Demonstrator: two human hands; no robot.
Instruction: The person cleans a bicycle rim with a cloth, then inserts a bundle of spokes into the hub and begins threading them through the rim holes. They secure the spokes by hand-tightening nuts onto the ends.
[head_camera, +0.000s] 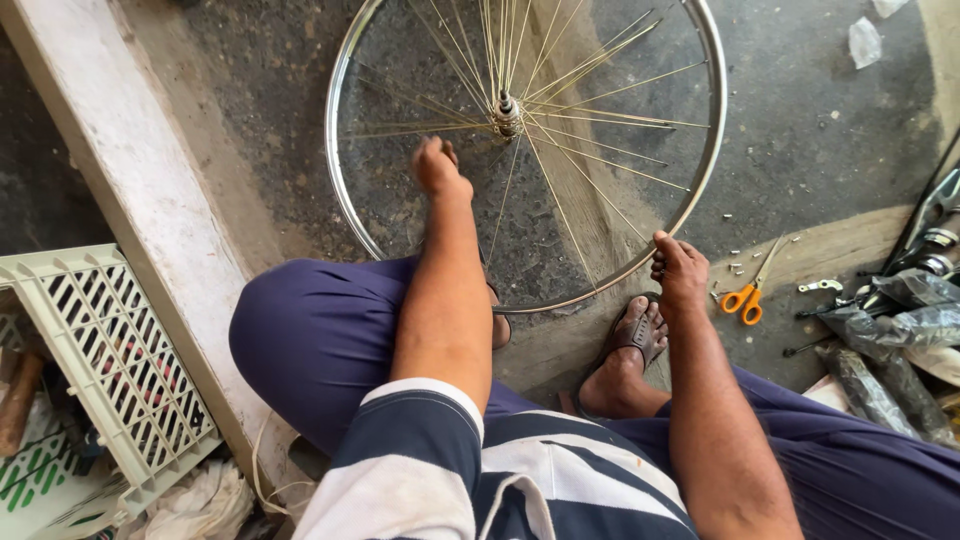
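Wheel: a bare bicycle wheel (705, 150), bright metal rim with no tyre, lies flat on the dark floor (820, 130) in front of the seated person.
Hub: the hub (507, 110) sits at the wheel's centre; thin spokes (600, 160) fan out from it to the rim, some crossing.
Left hand: the left hand (438, 168) reaches inside the rim, just below the hub; its fingers are curled nearly closed among the spokes, and whether they pinch one cannot be told.
Right hand: the right hand (680, 268) rests on the near edge of the rim, fingers bent over it in a steadying hold.
Foot: a sandalled foot (635, 335) is planted just beside the rim's near edge.
Surroundings: orange-handled scissors (748, 295) and small scattered metal bits (735, 262) lie right of the wheel; a pale plastic crate (110, 360) stands at the left beyond a concrete ledge (130, 170).
Step in hand: judged to be spoke work near the hub, with the rim held still.
Next move calls for: a firm rim hold and a fine fingertip grip on a single spoke without disturbing its neighbours.
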